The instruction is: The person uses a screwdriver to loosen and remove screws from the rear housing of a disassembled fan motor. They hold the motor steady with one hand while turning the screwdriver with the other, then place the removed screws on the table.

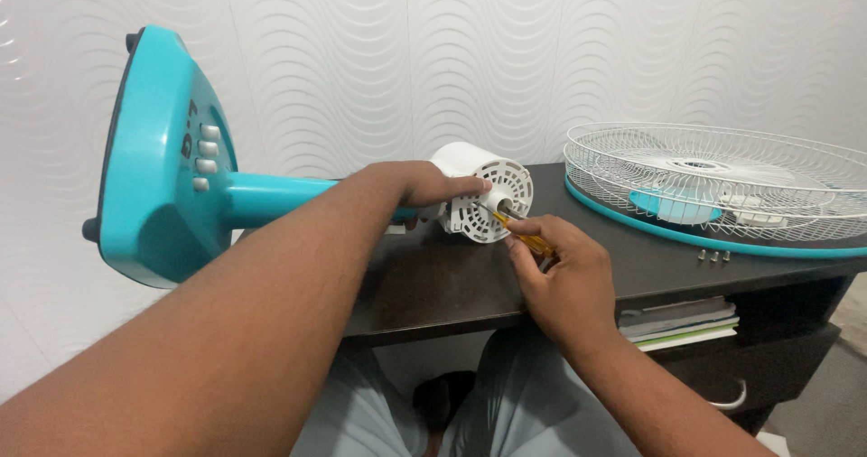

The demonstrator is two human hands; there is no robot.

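Note:
A teal fan stand lies sideways, its base [158,154] with white buttons raised at the left and its neck [271,195] running right to the white motor housing [479,191]. My left hand [424,186] grips the top of that housing. My right hand [560,272] holds a yellow-handled screwdriver [524,233], its tip against the vented front face of the motor beside the shaft.
A dark wooden desk [433,285] bears the motor end. At the right lie white wire fan grilles with a teal rim [713,191], and three small screws [713,256] in front of them. Books [677,321] sit on a shelf under the desk. A patterned white wall stands behind.

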